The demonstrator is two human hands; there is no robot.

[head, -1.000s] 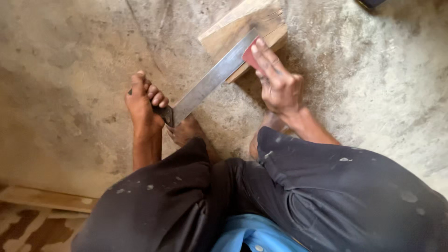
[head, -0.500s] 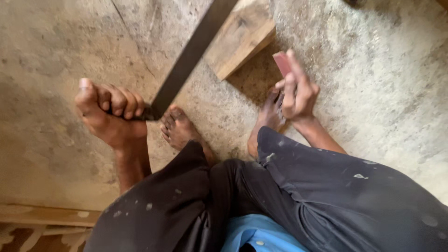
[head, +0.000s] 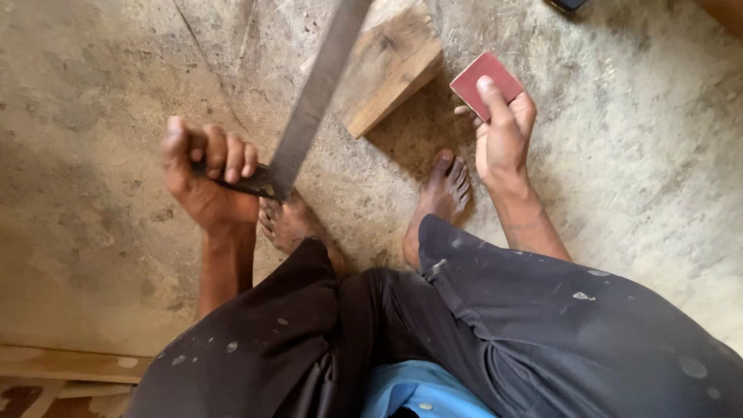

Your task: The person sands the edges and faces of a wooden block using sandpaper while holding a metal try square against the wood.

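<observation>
Rough grey concrete floor (head: 619, 155); left hand (head: 205, 174) fisted on long flat metal blade (head: 313, 97), possibly a machete; right hand (head: 503, 131), three o'clock, pinching red rectangular sanding pad (head: 484, 81); pale wooden block (head: 391, 66), twelve o'clock.

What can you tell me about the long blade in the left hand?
The long blade is a flat, straight strip of dull grey metal, worn-looking, with a dark handle end. The left hand grips that handle in a closed fist. The blade rises tilted up and to the right, passing in front of the wooden block; its tip is cut off by the picture's top edge.
</observation>
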